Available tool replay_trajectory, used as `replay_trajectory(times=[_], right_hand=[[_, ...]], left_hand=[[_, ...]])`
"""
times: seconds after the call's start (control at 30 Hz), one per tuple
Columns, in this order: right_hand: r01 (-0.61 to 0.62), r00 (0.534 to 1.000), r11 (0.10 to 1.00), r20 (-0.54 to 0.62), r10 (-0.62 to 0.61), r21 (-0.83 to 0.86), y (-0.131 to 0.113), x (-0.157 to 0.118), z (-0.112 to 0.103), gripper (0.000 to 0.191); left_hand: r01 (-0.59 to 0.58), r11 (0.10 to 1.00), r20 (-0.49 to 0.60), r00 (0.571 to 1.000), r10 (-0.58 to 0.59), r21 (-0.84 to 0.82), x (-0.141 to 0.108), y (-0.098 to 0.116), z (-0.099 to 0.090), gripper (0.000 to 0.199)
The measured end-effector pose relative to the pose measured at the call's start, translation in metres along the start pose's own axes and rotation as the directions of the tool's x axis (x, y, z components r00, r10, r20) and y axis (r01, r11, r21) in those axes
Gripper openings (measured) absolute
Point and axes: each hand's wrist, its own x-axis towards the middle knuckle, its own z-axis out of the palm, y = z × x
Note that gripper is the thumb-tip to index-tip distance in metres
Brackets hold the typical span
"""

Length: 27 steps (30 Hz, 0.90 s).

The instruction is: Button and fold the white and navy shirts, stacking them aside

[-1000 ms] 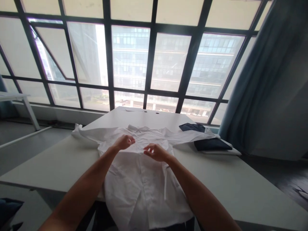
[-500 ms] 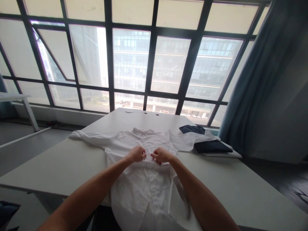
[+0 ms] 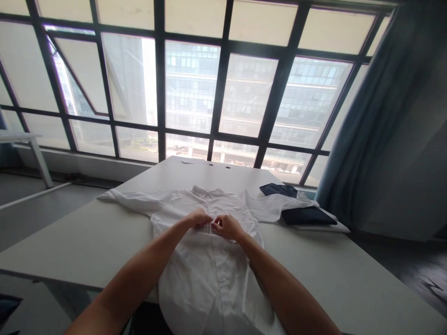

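Observation:
A white long-sleeved shirt [image 3: 199, 270] lies front up, its collar at the far end and its sleeves spread to both sides. Its lower part hangs over the near edge of the white table [image 3: 115, 242]. My left hand [image 3: 199, 217] pinches the shirt's front at the button line, around mid-chest. Close beside it, my right hand [image 3: 226, 227] grips the same front strip with bent fingers. The two hands nearly touch. Whatever button lies between the fingertips is too small to make out.
Dark folded cloths [image 3: 309, 216] lie at the right, partly under the right sleeve. A large window [image 3: 190, 88] stands behind the table, with a blue-grey curtain [image 3: 366, 139] to its right. Another white table [image 3: 21, 137] is at the far left.
My right hand has moved left, closing the gap to my left hand at the shirt's button line. My left hand has stayed nearly in place.

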Motion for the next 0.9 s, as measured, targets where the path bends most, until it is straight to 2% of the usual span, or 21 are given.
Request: replay_trajectory(times=[0.13,0.23,0.3,0.37,0.43,0.5,0.6,0.7,0.8,0.9], right_hand=[[0.007,0.999,0.998,-0.052,-0.004,0.066,-0.003,0.002,0.005,0.034],[0.035,0.997,0.997,-0.071,-0.03,0.07,-0.002,0.006,0.01,0.03],[0.032,0.998,0.998,-0.063,-0.029,0.054,0.0,0.009,0.013,0.024],[-0.001,0.998,0.999,-0.065,0.004,0.045,0.001,0.012,0.015,0.021],[-0.032,0.996,0.997,-0.075,0.038,0.075,0.003,0.015,0.017,0.021],[-0.051,0.995,0.984,-0.073,0.064,0.169,0.006,0.017,0.019,0.024],[-0.09,0.993,0.925,-0.035,0.11,0.37,0.012,0.018,0.021,0.029],[-0.136,0.988,0.864,-0.003,0.158,0.485,0.015,0.017,0.022,0.03],[-0.162,0.983,0.853,0.004,0.185,0.496,0.014,0.016,0.021,0.028],[-0.109,0.981,0.902,-0.099,0.164,0.418,0.012,0.017,0.019,0.024]], left_hand=[[-0.054,0.99,0.007,0.998,0.056,-0.127,-0.011,-0.004,0.001,0.038],[-0.132,0.982,-0.01,0.991,0.132,-0.135,-0.015,-0.003,0.003,0.043],[-0.213,0.975,-0.024,0.977,0.212,-0.055,-0.015,-0.002,0.003,0.045],[-0.292,0.95,-0.072,0.951,0.301,0.113,-0.016,0.0,0.003,0.043],[-0.326,0.903,-0.145,0.915,0.376,0.281,-0.018,0.001,0.002,0.032],[-0.325,0.868,-0.203,0.885,0.419,0.376,-0.021,0.003,-0.001,0.021],[-0.317,0.845,-0.255,0.855,0.451,0.43,-0.025,0.003,-0.002,0.018],[-0.32,0.825,-0.244,0.85,0.468,0.467,-0.025,0.003,0.001,0.019],[-0.368,0.79,-0.206,0.832,0.516,0.491,-0.023,0.003,0.004,0.022],[-0.397,0.761,-0.197,0.809,0.554,0.513,-0.022,0.002,0.005,0.022]])
